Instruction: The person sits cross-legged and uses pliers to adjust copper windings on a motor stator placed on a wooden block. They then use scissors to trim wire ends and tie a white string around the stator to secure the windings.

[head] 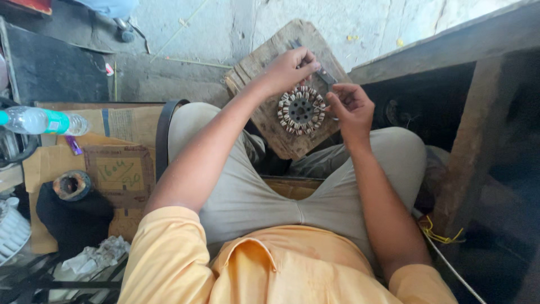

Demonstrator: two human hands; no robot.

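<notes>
While the round stator [301, 110], a ring of pale windings about a dark perforated core, lies flat on the wooden board [264, 67] propped across the person's knees, both hands work at its upper right edge. The left hand [288, 70] is closed in a pinch on a slim grey metal tool [322, 72], whose tip points down toward the rim of the ring; the right hand [350, 106] is curled beside the ring with its fingers bent inward, and whether it grips a strand or only steadies the piece cannot be told. As a judgement, the windings look seated all the way round, so the work seems well along, with only trimming or tucking at the rim left; how much is too fine to read. Counted: one stator, one board, one tool, two hands. Off to the side lie one clear plastic bottle [39, 120] with a green label, one dark round part [71, 184] with a rusty opening, flattened cardboard [121, 169], one crumpled white rag [98, 256], and one yellow cord [439, 233] by the wooden bench [467, 146].
</notes>
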